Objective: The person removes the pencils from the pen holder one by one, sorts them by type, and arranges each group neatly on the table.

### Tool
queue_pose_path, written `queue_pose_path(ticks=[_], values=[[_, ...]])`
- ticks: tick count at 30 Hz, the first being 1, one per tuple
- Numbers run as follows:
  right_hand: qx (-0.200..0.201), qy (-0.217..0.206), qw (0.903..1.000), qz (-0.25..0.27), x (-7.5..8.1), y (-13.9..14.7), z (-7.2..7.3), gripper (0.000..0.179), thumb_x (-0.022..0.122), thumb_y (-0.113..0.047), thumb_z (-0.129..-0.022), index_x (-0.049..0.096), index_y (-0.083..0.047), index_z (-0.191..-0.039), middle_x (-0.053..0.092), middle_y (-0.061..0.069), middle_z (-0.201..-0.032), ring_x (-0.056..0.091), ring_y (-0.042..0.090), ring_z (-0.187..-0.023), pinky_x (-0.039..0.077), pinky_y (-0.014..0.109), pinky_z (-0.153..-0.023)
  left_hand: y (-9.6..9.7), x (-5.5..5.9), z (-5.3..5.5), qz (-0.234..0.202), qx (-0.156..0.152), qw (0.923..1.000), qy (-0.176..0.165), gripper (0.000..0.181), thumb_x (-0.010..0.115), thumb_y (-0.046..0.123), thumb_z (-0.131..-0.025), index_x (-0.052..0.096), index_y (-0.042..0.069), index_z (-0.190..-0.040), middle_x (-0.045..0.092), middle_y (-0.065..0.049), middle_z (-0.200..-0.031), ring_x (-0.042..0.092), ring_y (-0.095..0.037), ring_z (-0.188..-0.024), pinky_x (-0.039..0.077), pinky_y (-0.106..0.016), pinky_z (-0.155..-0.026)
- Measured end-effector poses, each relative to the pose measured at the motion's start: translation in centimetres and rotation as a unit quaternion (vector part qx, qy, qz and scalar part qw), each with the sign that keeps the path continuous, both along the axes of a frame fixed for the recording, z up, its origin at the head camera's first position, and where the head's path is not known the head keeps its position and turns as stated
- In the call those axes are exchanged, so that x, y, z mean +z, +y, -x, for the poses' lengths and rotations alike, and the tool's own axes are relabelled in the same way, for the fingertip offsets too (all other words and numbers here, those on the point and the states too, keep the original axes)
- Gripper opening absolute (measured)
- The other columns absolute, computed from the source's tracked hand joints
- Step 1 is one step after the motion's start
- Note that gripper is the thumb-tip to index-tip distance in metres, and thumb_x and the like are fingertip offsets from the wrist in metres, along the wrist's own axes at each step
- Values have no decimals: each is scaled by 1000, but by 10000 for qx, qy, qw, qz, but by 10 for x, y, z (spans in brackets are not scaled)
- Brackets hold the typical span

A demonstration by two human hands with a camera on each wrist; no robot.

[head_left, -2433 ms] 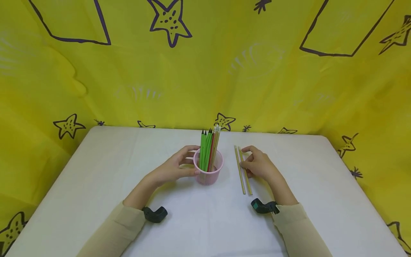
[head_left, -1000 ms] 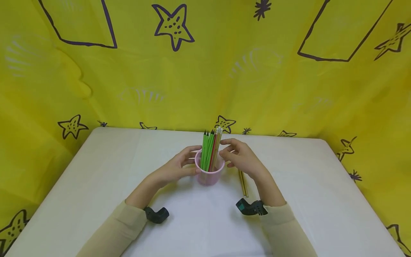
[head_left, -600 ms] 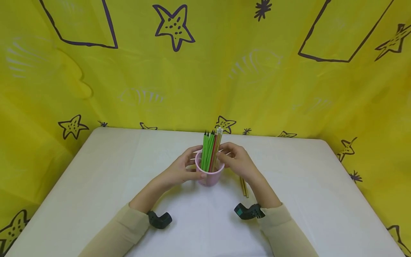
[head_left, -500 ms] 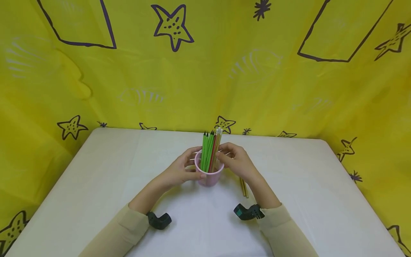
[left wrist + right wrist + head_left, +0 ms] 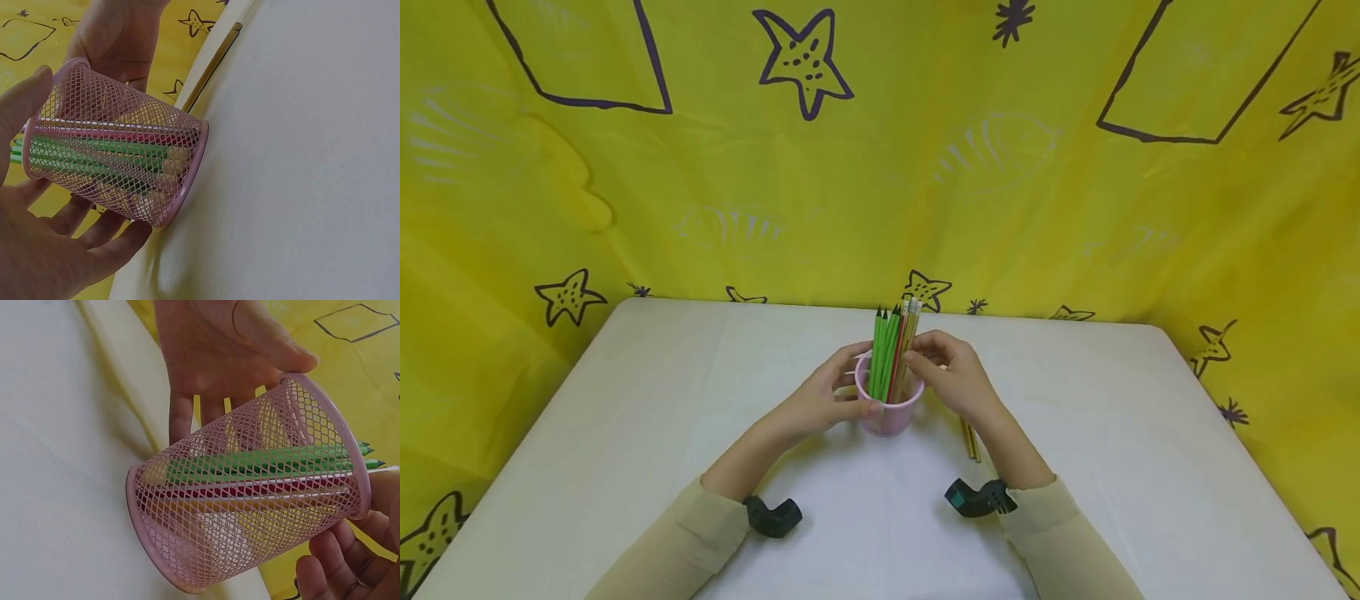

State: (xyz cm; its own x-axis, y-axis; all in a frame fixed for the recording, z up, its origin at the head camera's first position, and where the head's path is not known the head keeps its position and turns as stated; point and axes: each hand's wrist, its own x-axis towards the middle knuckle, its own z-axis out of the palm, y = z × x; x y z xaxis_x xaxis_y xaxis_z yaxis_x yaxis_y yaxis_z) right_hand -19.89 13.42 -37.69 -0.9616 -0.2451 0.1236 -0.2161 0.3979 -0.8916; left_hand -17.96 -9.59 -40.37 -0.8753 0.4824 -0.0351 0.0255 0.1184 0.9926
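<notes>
My left hand (image 5: 820, 396) holds a pink mesh pencil cup (image 5: 891, 419), thumb at the rim and fingers round the far side. The cup stands upright on the white table. Green pencils (image 5: 877, 354) with dark points up, a red pencil (image 5: 893, 367) and gold pencils (image 5: 908, 333) with white ends up fill it. At the cup's right rim, my right hand (image 5: 958, 379) pinches a gold pencil between thumb and index finger. Its other fingers curl outside the mesh in the right wrist view. Two more gold pencils (image 5: 969, 442) lie on the table, partly hidden under my right wrist.
A white-covered table (image 5: 625, 433) spreads out around the cup. Behind it hangs a yellow cloth (image 5: 880, 183) with drawn stars and fish. Dark wrist cameras (image 5: 772, 517) sit at both sleeve cuffs.
My right hand has moved left from the gold pencils on the table to the gold pencils in the cup, and its thumb has come onto them. The left thumb has shifted slightly along the rim.
</notes>
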Motion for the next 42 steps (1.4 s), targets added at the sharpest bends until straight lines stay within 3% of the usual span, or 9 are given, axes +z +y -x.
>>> queue_pose_path(ticks=[3,10,17,28,35,42], values=[[-17,53,9999,121,-9,4,5,21,66,-16,-96,66,0,-110,70,15,-101,62,16,-83,54,26,-69,1,0,0,-8,28,10000,21,83,79,13,-85,33,27,-152,41,-11,-153,45,-33,-139,42,-51,-110],[35,4,9992,410,-9,8,6,16,67,-16,-96,65,-2,-104,68,12,-97,64,20,-83,59,30,-70,1,-1,0,-27,38,10000,11,84,80,12,-84,33,27,-152,42,-11,-152,45,-33,-138,43,-51,-110],[94,-321,9951,934,-3,17,6,16,65,-14,-97,61,-1,-106,67,12,-102,66,20,-88,61,35,-76,0,-1,0,33,24,10000,-42,84,80,14,-84,34,31,-152,41,-9,-153,44,-32,-139,43,-52,-109],[1,-333,9874,1549,17,30,3,25,64,-15,-98,59,4,-112,65,8,-102,64,23,-93,61,33,-77,-1,1,-1,115,-40,9999,10,83,80,15,-84,34,31,-151,42,-7,-153,44,-32,-139,42,-53,-110],[231,-268,9724,2306,24,33,0,6,60,-10,-99,58,-5,-103,65,7,-102,67,18,-93,61,35,-80,-3,1,0,26,-116,9999,0,83,80,13,-85,34,30,-151,43,-7,-153,45,-32,-139,40,-54,-111],[404,-156,9608,2739,34,35,-3,3,56,-8,-101,59,-9,-102,64,5,-101,69,19,-93,61,39,-83,-1,2,1,89,-125,9998,117,82,79,15,-85,35,32,-151,44,-6,-151,45,-31,-138,40,-54,-111]])
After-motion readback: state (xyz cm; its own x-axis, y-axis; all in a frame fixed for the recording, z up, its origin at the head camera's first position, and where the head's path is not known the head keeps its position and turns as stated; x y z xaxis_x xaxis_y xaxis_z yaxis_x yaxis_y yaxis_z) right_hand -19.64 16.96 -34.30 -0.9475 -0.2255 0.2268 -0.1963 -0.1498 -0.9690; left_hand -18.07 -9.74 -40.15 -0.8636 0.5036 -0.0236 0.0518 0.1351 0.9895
